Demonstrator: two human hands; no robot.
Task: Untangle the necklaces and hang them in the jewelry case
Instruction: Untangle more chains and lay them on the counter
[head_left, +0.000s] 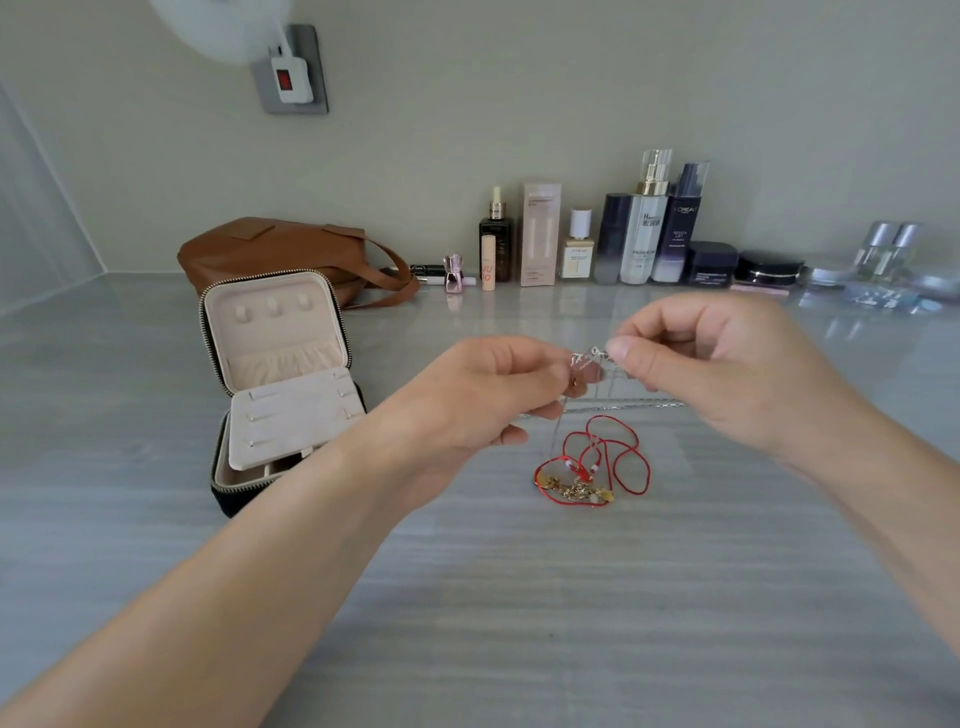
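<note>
Silver necklace (592, 362) is pinched at the curled fingertips of left hand (483, 410) and right hand (727, 364), above the red cord necklace (623, 457), probably so its chain dangles for untangling.

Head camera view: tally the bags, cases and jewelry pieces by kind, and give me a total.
Brown leather bag: 1
Black zip jewelry case with cream lining, open: 1
Silver chain necklace with pink pendant, pinched between left hand and right hand: 1
Red cord tangle with gold charms, strands not separable: 1
Total: 4
</note>
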